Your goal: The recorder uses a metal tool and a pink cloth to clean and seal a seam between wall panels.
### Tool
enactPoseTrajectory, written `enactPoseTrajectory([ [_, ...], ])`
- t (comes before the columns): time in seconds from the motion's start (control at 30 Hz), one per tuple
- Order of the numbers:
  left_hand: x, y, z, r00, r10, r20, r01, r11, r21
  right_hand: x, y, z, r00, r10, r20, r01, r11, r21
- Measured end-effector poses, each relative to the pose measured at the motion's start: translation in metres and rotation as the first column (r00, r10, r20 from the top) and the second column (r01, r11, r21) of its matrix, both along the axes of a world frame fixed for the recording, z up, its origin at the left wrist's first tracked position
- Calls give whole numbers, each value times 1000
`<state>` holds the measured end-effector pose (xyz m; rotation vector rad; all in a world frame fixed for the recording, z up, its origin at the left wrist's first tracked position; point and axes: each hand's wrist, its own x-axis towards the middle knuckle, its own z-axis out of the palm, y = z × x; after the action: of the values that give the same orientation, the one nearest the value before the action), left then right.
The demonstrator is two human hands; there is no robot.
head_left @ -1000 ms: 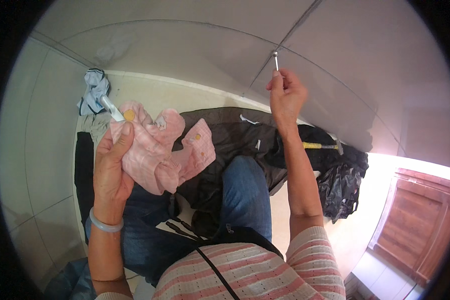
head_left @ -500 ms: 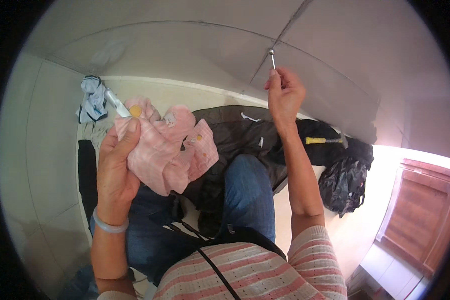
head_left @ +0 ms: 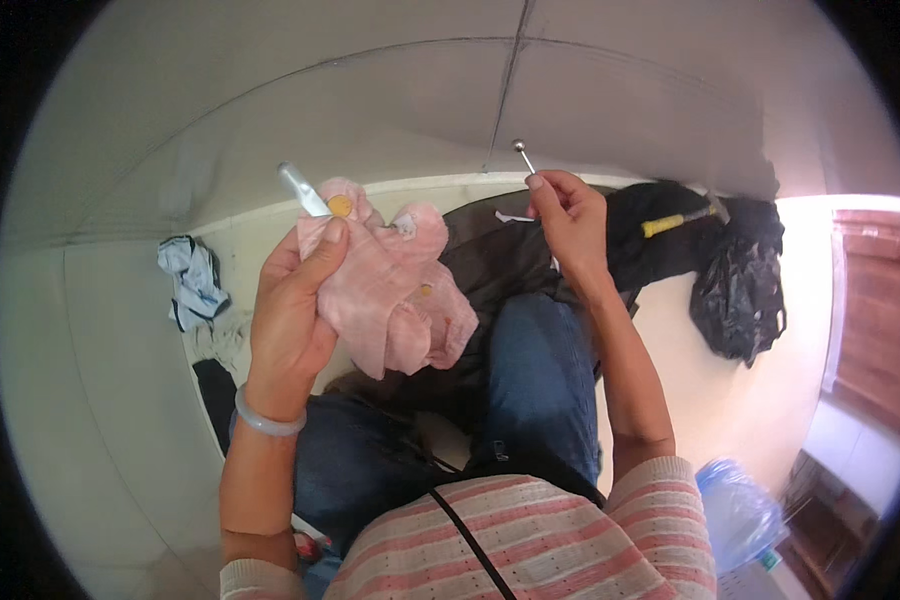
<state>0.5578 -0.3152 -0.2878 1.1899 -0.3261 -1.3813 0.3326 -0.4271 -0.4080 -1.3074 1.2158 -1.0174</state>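
Observation:
My left hand (head_left: pixel 292 305) is closed on a crumpled pink cloth (head_left: pixel 395 305) with a round yellow patch. A slim white-silver tube (head_left: pixel 302 190) juts up from the same grip, beside my thumb. My right hand (head_left: pixel 577 228) pinches a thin metal rod with a round ball tip (head_left: pixel 526 157), the ball pointing up and to the left. The rod's lower end is hidden in my fingers. The ball appears in front of the grey tiled wall (head_left: pixel 400 110), right of a dark vertical joint; whether it touches the wall I cannot tell.
Dark cloth (head_left: pixel 495 240) lies along the wall's foot, with a small white strip (head_left: pixel 513 217) on it. A yellow-handled hammer (head_left: pixel 675 222) and a black plastic bag (head_left: pixel 735 310) are at the right. A white garment (head_left: pixel 192 280) sits left; a clear bluish bag (head_left: pixel 738 515) stands lower right.
The whole view has shifted. My right hand with the rod sits lower in the picture, away from the crossing of the wall joints. My left hand and the cloth appear further right and slightly higher.

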Motion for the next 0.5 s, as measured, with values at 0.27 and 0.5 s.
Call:
enactPoseTrajectory([
  [0.27, 31, -36, -59, 990, -137, 14, 137, 991, -1, 30, 83, 25, 853, 251, 457, -385, 895, 227],
  [0.5, 56, -45, -81, 969, -241, -48, 239, 970, -55, 84, 109, -22, 807, 197, 556, -347, 921, 177],
])
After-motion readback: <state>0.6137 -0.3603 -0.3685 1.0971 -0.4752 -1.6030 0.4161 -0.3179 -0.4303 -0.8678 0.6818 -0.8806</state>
